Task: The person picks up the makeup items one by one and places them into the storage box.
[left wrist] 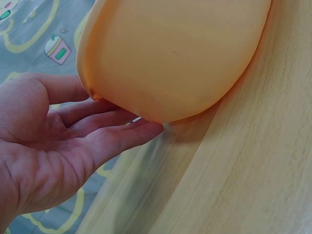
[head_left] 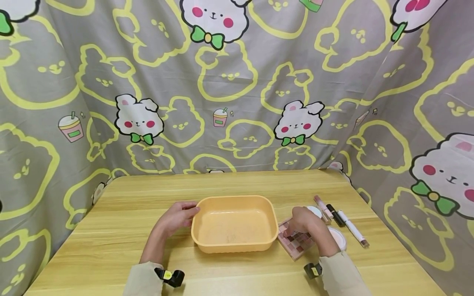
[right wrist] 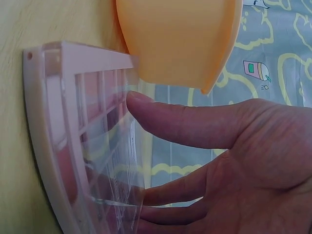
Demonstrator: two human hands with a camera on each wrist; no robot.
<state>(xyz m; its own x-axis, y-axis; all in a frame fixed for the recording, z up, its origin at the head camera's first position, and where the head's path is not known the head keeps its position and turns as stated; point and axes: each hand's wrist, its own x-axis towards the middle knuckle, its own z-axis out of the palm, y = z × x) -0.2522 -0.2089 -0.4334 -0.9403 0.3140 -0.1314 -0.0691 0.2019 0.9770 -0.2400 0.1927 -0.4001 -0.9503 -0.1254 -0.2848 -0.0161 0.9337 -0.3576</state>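
A pale orange plastic basin (head_left: 234, 248) stands on the table, its inside bare. At its left end my left hand (head_left: 180, 217) touches the outer wall with nearly straight fingers (left wrist: 122, 139). Right of the basin lies an eyeshadow palette (head_left: 296, 246) with a clear lid and a grid of pinkish-brown pans. My right hand (head_left: 305, 220) reaches over the palette and grips it; the thumb (right wrist: 180, 122) lies against its lid edge, and the other fingers are partly seen through the clear plastic. Their exact contact is hidden.
Beyond my right hand sit a round whitish case (head_left: 314, 211) and a round clear-rimmed compact (head_left: 338, 237). Farther right lie a pink tube (head_left: 323, 206), a black tube (head_left: 335, 215) and a white stick (head_left: 353, 229). A patterned curtain (head_left: 237, 142) hangs around the wooden table (head_left: 237, 271).
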